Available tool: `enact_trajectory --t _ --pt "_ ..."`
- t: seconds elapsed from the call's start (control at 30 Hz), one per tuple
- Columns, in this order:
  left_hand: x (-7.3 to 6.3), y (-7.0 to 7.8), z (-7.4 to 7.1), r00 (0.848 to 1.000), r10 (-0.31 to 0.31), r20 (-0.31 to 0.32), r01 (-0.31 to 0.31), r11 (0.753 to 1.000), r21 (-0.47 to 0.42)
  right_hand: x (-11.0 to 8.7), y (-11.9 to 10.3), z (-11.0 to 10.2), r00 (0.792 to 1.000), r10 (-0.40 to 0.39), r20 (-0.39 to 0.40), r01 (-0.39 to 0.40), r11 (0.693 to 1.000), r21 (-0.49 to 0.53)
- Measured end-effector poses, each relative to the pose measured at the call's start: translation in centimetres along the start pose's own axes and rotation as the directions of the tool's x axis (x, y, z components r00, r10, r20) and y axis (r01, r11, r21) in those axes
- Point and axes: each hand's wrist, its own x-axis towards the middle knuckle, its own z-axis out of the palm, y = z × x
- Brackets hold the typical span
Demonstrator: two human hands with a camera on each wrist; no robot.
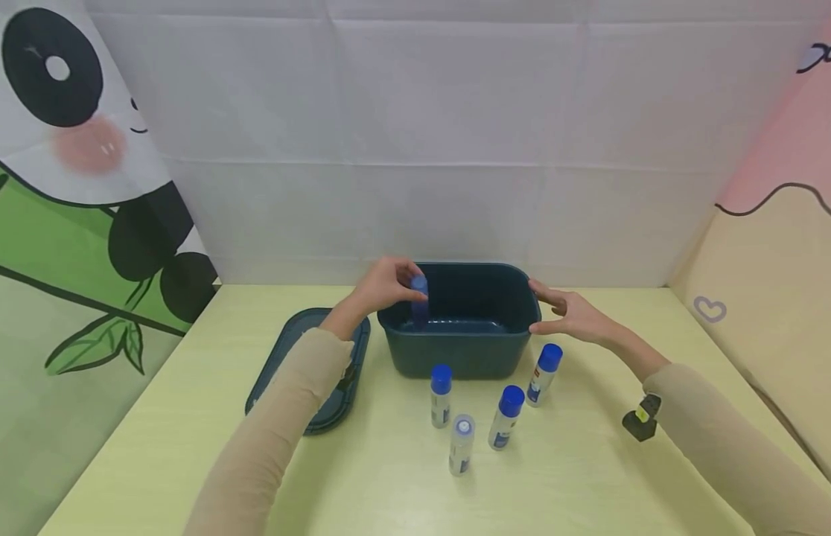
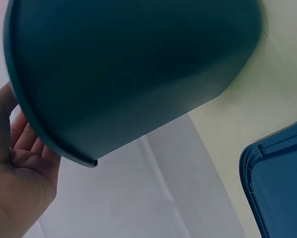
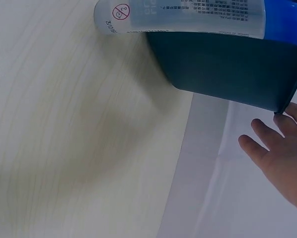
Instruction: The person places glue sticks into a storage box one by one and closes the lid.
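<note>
In the head view my left hand (image 1: pixel 387 284) pinches a blue-capped glue stick (image 1: pixel 419 299) upright inside the left end of the dark green bin (image 1: pixel 456 356). The left wrist view has the hand (image 2: pixel 24 173) partly behind the bin's rim, with the stick hidden. At the bin's right rim, my right hand (image 1: pixel 571 318) touches with spread fingertips. Three blue-capped glue sticks stand in front of the bin: one left (image 1: pixel 441 396), one middle (image 1: pixel 506 418) and one right (image 1: pixel 543 376). Nearest me is another stick (image 1: pixel 462 447) with a pale, translucent top.
Left of the bin, a dark green lid (image 1: pixel 287 348) lies on the pale wood-grain table (image 1: pixel 590 476), partly under my left forearm. A white sheet (image 1: pixel 456 149) hangs behind the bin. Printed cloth panels border both sides.
</note>
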Motion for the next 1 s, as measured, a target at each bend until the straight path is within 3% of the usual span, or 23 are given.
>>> enact_trajectory --t 0.5,0.73,1.0 --pt "1.3 -1.5 1.1 1.000 0.004 0.024 -0.007 0.989 0.149 0.0 0.2 0.3 1.000 0.011 -0.013 -0.011 1.000 -0.010" --pt "1.5 -1.5 1.4 0.998 -0.009 0.056 -0.007 0.961 0.276 0.0 0.0 0.4 1.000 0.010 -0.008 -0.010 1.000 0.015" --pt "1.6 -1.6 1.4 0.997 -0.018 0.075 -0.003 0.962 0.274 -0.1 0.1 0.4 1.000 0.012 -0.008 -0.012 1.000 0.008"
